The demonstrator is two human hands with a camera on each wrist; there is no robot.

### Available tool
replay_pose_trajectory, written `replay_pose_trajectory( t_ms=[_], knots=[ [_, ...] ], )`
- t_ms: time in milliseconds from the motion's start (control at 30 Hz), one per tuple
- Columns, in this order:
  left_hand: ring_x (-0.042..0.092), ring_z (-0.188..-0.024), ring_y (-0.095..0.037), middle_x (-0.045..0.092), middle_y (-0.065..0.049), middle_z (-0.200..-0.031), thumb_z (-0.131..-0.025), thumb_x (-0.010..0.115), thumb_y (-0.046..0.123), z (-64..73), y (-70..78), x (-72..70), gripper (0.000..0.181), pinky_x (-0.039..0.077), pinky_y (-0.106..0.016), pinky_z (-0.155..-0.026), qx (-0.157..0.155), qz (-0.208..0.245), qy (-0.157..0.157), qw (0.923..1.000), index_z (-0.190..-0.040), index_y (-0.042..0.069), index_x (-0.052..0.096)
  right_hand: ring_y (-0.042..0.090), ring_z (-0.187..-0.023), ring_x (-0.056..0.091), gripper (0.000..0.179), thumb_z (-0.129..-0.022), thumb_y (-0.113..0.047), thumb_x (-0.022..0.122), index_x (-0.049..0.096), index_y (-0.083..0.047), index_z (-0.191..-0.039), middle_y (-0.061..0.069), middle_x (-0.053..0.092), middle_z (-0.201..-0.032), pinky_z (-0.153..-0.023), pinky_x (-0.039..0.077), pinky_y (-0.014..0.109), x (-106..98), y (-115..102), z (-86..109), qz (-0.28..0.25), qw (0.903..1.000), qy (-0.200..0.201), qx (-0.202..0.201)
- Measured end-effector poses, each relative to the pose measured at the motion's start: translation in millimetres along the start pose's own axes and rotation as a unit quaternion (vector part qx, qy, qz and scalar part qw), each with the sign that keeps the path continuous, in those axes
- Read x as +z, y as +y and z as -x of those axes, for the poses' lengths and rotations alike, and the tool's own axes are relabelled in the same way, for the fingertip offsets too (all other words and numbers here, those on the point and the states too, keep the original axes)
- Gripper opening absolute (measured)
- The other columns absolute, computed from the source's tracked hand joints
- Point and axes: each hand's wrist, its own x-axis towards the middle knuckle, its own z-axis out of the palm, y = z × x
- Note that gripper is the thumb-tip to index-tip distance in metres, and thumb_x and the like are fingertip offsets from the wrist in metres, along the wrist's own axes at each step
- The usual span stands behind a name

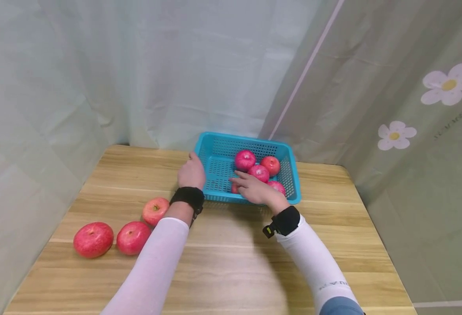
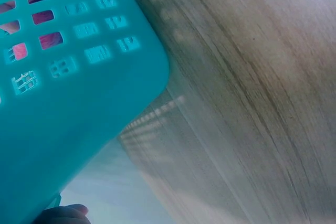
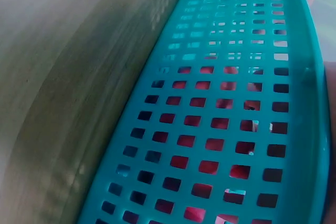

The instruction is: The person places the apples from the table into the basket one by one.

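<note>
Right hand crosses the near basket rim, with room leftward inside

Curtain reads "SUMMER"; R sleeve ltrs unclear.

Below the right hand's fingers and out to either side lies a worktop with a pale, streaked wood grain. Beyond the fingers hangs a loosely folded grey-green curtain, crossed by a thin pinkish stripe that slants up to the right. Well to the right of the fingers, the cloth bears an upper flower and a lower flower, both white with yellow centres, near faint dark lettering.
</note>
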Motion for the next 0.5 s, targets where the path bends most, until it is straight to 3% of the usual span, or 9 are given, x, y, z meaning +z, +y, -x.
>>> replay_pose_trajectory(
  t_ms=[233, 500],
  knots=[
    [0.075, -0.082, -0.04, 0.071, -0.026, -0.097, -0.113, 0.043, 0.01, -1.7, -2.6, 1.9, 0.043, 0.063, -0.051, -0.07, -0.005, -0.001, -0.001, 1.0, -0.15, -0.009, 0.037, 0.035, -0.16, 0.025, 0.055, -0.108, -0.02, 0.043, 0.049, -0.011, -0.161, 0.019, 0.028, -0.173, -0.125, 0.031, 0.055, -0.3, -1.3, 0.6, -0.031, 0.999, 0.001, 0.032],
    [0.075, -0.08, -0.039, 0.071, -0.025, -0.094, -0.113, 0.042, 0.01, -5.5, -3.0, 3.9, 0.044, 0.062, -0.05, -0.067, -0.006, -0.007, -0.006, 0.9999, -0.152, -0.009, 0.036, 0.034, -0.16, 0.027, 0.05, -0.11, -0.023, 0.046, 0.054, -0.011, -0.158, 0.016, 0.026, -0.175, -0.124, 0.032, 0.055, 0.4, -1.0, 3.7, -0.039, 0.9985, 0.025, 0.03]
  ],
)
